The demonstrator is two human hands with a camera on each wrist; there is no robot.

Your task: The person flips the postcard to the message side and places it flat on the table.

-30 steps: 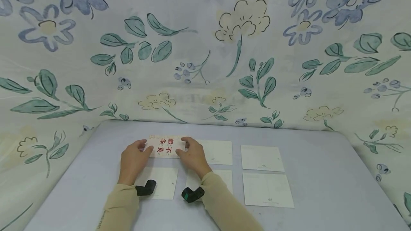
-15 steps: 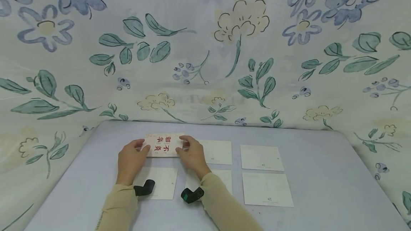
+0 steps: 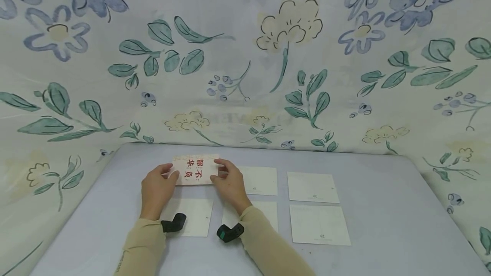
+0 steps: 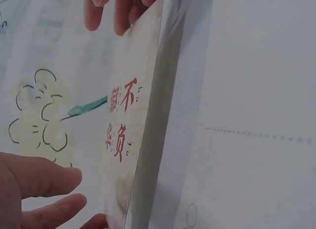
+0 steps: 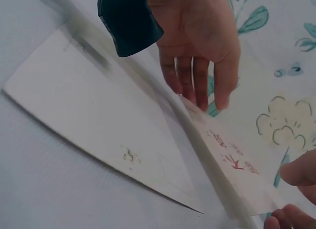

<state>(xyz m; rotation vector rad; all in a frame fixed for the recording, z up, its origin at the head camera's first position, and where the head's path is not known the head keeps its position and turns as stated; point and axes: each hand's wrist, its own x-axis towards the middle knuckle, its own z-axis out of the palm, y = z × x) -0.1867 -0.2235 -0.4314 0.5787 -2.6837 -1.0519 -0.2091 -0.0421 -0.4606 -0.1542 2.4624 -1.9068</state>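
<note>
A printed postcard with red Chinese characters is held up at the back left of the table. My left hand holds its left end between thumb and fingers. At the opposite end, my right hand pinches the card the same way. Both wrist views show the postcard tilted, its lower edge close over the table and a shadow beneath. Small pinyin letters stand beside the characters in the left wrist view. A pale blank-sided card lies in front of it, partly behind my left wrist.
More white cards lie face down in rows: one at the back middle, one under my right forearm, and a back right card above a front right card. Floral cloth rises behind the table.
The postcard has risen and tipped up slightly, shifting a little to the left and away. Both hands stay on its ends, and the cards on the table have not moved.
</note>
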